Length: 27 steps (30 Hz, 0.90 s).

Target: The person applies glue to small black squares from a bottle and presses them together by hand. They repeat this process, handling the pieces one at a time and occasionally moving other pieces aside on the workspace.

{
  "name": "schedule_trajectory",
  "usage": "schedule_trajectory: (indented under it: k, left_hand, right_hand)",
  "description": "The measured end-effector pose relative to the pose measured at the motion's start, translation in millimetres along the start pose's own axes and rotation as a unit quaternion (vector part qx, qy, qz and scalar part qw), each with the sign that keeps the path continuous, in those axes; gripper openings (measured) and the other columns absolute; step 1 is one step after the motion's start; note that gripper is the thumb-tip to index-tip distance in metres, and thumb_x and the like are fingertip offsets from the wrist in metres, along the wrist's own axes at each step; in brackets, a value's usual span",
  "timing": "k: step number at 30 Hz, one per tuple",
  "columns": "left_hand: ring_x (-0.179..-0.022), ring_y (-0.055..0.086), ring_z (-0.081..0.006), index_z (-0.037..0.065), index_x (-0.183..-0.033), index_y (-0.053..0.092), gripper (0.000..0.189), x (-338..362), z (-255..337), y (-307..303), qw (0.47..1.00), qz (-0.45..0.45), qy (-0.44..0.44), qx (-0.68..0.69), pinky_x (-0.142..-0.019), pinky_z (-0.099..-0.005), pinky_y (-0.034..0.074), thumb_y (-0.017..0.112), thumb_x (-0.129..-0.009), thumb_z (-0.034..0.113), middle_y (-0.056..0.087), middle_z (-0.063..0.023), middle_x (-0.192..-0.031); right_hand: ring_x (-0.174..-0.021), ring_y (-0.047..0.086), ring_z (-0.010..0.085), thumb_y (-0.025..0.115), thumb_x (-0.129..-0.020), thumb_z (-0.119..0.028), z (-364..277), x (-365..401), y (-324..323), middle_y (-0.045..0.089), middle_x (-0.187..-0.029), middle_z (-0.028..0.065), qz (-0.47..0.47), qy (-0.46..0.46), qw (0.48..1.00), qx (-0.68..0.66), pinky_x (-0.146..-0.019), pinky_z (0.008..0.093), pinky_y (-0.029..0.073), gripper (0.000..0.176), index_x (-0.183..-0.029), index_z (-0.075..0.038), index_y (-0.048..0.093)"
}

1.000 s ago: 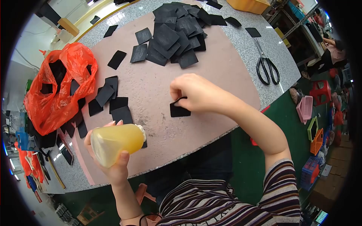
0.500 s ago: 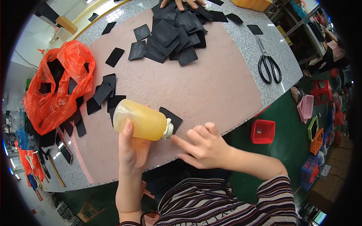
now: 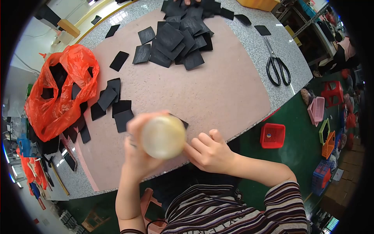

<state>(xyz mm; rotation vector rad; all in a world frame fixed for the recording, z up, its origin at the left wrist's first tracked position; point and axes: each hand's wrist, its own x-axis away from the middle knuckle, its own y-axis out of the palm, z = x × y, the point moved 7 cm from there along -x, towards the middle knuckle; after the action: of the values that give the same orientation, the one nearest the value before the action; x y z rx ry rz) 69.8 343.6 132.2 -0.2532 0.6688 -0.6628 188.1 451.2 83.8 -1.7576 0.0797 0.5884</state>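
Observation:
My left hand [image 3: 138, 146] is wrapped around a bottle [image 3: 163, 137] of yellowish liquid, blurred by motion. The bottle's round base faces me, and its mouth is hidden underneath. Close against its right side is my right hand [image 3: 210, 153], fingers curled, with the index fingertip out of sight; I cannot tell what it holds. Behind the bottle, a corner of a black square piece [image 3: 181, 120] shows on the pinkish mat [image 3: 218, 93].
A pile of black pieces [image 3: 169, 37] lies at the far side, by another person's hand [image 3: 187, 2]. Left stands a red plastic bag [image 3: 80, 64] near loose black pieces [image 3: 124, 120]. Black-handled scissors [image 3: 278, 70] lie right. A red basket [image 3: 272, 135] is beyond the table's edge.
My left hand has turned the bottle from lying sideways to base toward me, shifting it right. My right hand's extended index finger is now partly hidden. The other person's hands have moved back.

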Motion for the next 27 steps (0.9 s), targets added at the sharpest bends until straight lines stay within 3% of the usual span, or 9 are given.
schedule_trajectory:
  k: [6,9,15,18,19,20,23,25,27]
  left_hand:
    - [-0.107,0.068,-0.0286,0.001,-0.131,0.043,0.066,2,-25,-44,0.966,0.019,-0.05,-0.252,-0.091,-0.0369,0.055,0.081,-0.077,0.007,0.062,-0.0171,-0.12]
    - [-0.114,0.064,-0.0333,0.0,-0.134,0.037,0.071,17,-25,-81,0.982,0.172,-0.076,-0.005,-0.098,-0.0424,0.052,0.083,-0.081,0.015,0.058,-0.0218,-0.127]
    - [-0.124,0.057,-0.0387,0.0,-0.138,0.029,0.085,64,-6,-125,0.962,0.24,-0.092,-0.091,-0.106,-0.0496,0.046,0.083,-0.082,0.034,0.053,-0.027,-0.132]
    - [-0.124,0.056,-0.0426,0.0,-0.139,0.029,0.082,90,-7,-148,0.949,0.283,-0.119,-0.072,-0.107,-0.0528,0.045,0.078,-0.086,0.038,0.052,-0.0276,-0.133]
    - [-0.124,0.056,-0.0431,0.0,-0.14,0.028,0.082,99,-9,-154,0.942,0.304,-0.127,-0.059,-0.107,-0.0533,0.044,0.077,-0.087,0.039,0.052,-0.0275,-0.133]
    - [-0.124,0.056,-0.0434,0.0,-0.141,0.028,0.082,106,-10,-158,0.939,0.312,-0.131,-0.061,-0.107,-0.0539,0.044,0.076,-0.088,0.039,0.052,-0.0272,-0.133]
    - [-0.124,0.056,-0.0432,-0.001,-0.141,0.027,0.084,119,-9,-161,0.933,0.33,-0.138,-0.038,-0.107,-0.0538,0.044,0.077,-0.087,0.04,0.052,-0.0272,-0.133]
    - [-0.124,0.056,-0.0432,-0.001,-0.141,0.027,0.086,127,-8,-160,0.932,0.328,-0.149,-0.038,-0.107,-0.0535,0.045,0.078,-0.086,0.04,0.051,-0.0275,-0.133]
    - [-0.124,0.056,-0.0424,-0.001,-0.142,0.026,0.087,129,-7,-154,0.933,0.322,-0.159,-0.037,-0.107,-0.053,0.045,0.079,-0.085,0.039,0.051,-0.0275,-0.133]
  right_hand:
    - [-0.074,0.049,0.0181,0.068,-0.081,-0.02,8,-11,-10,0.045,-0.071,-0.0005,0.003,0.034,0.998,-0.058,-0.075,0.0365,0.031,0.02,-0.097,-0.008,0.067]
    - [-0.081,0.052,0.0231,0.071,-0.076,-0.017,38,-40,-14,0.049,-0.073,0.0014,0.027,0.138,0.974,-0.179,-0.078,0.039,0.033,0.022,-0.095,-0.008,0.064]
    - [-0.082,0.066,0.0312,0.065,-0.072,-0.003,59,-111,20,0.068,-0.084,0.0145,-0.156,0.143,0.895,-0.393,-0.074,0.0407,0.05,0.015,-0.086,-0.003,0.062]
    - [-0.075,0.069,0.0217,0.069,-0.072,-0.005,141,-169,9,0.07,-0.086,0.0123,0.081,0.168,0.885,-0.426,-0.067,0.0336,0.055,0.027,-0.099,-0.001,0.067]
    - [-0.085,0.068,0.024,0.07,-0.073,-0.008,168,-182,6,0.071,-0.088,0.0132,0.055,0.256,0.883,-0.39,-0.07,0.0387,0.053,0.03,-0.103,-0.003,0.068]
    - [-0.095,0.064,0.0273,0.074,-0.074,-0.013,168,-192,-12,0.069,-0.089,0.0137,0.107,0.186,0.974,-0.07,-0.077,0.0425,0.048,0.029,-0.101,-0.004,0.068]
    - [-0.099,0.059,0.0291,0.076,-0.076,-0.022,95,-184,-11,0.066,-0.091,0.0116,0.141,-0.024,0.988,-0.066,-0.08,0.0407,0.043,0.027,-0.096,-0.006,0.067]
    - [-0.092,0.058,0.0257,0.075,-0.079,-0.03,13,-143,6,0.063,-0.091,0.0086,-0.062,-0.19,0.974,-0.106,-0.079,0.0366,0.041,0.029,-0.091,-0.006,0.066]
    - [-0.08,0.052,0.0194,0.072,-0.083,-0.03,-22,-94,12,0.052,-0.082,0.0035,-0.073,-0.223,0.956,-0.177,-0.071,0.0363,0.037,0.024,-0.096,-0.01,0.067]
